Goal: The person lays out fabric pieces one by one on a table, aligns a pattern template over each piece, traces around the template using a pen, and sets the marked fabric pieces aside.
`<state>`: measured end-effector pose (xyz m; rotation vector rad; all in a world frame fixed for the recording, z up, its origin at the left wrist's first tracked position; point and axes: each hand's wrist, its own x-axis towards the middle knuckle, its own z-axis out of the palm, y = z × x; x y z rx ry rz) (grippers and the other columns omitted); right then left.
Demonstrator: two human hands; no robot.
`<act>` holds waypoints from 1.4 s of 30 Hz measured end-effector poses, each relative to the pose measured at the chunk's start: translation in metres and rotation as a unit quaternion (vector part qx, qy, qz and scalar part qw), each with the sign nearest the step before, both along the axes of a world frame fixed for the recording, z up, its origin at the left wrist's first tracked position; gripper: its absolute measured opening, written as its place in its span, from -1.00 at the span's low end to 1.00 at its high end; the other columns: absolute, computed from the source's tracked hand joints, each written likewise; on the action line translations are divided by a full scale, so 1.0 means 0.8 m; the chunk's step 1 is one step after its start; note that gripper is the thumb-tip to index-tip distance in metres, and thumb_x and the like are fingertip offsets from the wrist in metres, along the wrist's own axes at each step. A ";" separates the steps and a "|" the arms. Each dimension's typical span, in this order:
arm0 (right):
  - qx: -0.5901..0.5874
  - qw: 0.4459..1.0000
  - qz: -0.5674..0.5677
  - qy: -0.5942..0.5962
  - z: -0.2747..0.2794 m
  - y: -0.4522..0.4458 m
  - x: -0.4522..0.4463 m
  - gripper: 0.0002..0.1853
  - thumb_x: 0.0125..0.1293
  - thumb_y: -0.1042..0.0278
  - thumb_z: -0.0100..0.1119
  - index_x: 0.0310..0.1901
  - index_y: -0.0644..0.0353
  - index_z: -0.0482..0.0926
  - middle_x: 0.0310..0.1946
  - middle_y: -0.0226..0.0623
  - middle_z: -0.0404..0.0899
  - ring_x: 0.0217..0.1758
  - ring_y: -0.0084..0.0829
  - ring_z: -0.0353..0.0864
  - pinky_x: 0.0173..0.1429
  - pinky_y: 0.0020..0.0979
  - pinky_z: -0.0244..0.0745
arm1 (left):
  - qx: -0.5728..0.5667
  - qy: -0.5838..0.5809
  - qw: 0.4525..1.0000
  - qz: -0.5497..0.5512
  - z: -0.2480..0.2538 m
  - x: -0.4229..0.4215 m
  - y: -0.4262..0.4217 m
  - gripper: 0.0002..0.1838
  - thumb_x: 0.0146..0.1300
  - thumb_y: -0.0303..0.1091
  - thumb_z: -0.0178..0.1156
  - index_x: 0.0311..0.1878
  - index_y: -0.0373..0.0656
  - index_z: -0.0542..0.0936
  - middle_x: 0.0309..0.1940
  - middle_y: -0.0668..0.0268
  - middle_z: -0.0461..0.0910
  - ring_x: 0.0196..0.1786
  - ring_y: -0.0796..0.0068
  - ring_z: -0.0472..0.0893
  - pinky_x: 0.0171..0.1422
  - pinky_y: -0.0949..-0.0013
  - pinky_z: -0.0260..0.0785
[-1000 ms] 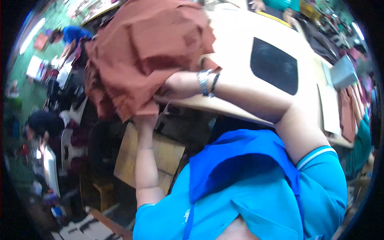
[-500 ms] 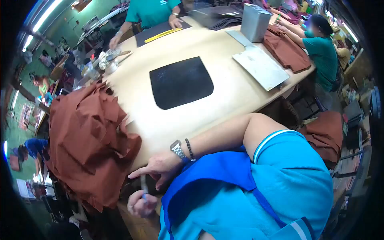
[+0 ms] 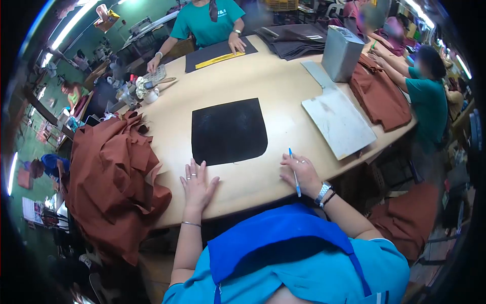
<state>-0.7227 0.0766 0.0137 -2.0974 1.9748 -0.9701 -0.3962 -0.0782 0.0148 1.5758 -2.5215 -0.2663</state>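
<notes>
My left hand lies flat on the table with its fingers stretched, the fingertips at the lower left edge of a black panel. The panel has a straight top and rounded lower corners. To the right of it, my right hand is closed around a blue-and-white pen that pokes out above and below the fingers. A large heap of crumpled rust-brown fabric hangs over the table's left edge, beside my left hand.
A pale slab and a grey metal can stand on the right, near folded brown fabric. Across the table, a person in green touches a yellow ruler on dark sheet. Brushes lie far left.
My right hand has swung from the left front edge to the right and now holds the pen, earlier apparently in my left hand. My left hand has come up onto the table.
</notes>
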 end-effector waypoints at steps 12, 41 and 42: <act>0.113 0.992 0.003 0.055 0.009 -0.086 0.022 -0.46 0.31 -0.08 0.20 0.22 0.01 0.45 0.40 -0.17 0.34 0.49 -0.16 0.25 0.48 0.22 0.01 | 0.030 -0.022 0.999 0.020 0.021 -0.019 0.029 -0.06 0.11 0.36 0.19 0.48 0.03 0.26 0.54 0.05 0.00 0.58 -0.06 -0.06 0.49 -0.44 -0.29; 0.215 0.863 -0.455 0.043 0.123 0.021 -0.329 -0.24 -0.12 -0.01 0.60 0.11 0.18 0.54 0.02 -0.08 0.63 0.14 -0.16 0.60 0.24 -0.23 0.46 | 0.033 0.019 0.999 0.014 0.019 -0.018 0.028 -0.20 0.23 0.14 0.21 0.46 0.01 0.28 0.54 0.04 0.01 0.59 -0.07 -0.07 0.50 -0.40 -0.30; 0.207 0.869 -0.447 0.051 0.138 0.019 -0.324 -0.26 -0.11 0.00 0.59 0.10 0.17 0.54 0.01 -0.08 0.64 0.13 -0.16 0.61 0.22 -0.23 0.47 | 0.032 0.021 0.999 0.013 0.020 -0.018 0.028 -0.20 0.23 0.15 0.21 0.46 0.01 0.28 0.54 0.03 0.01 0.59 -0.07 -0.07 0.50 -0.41 -0.30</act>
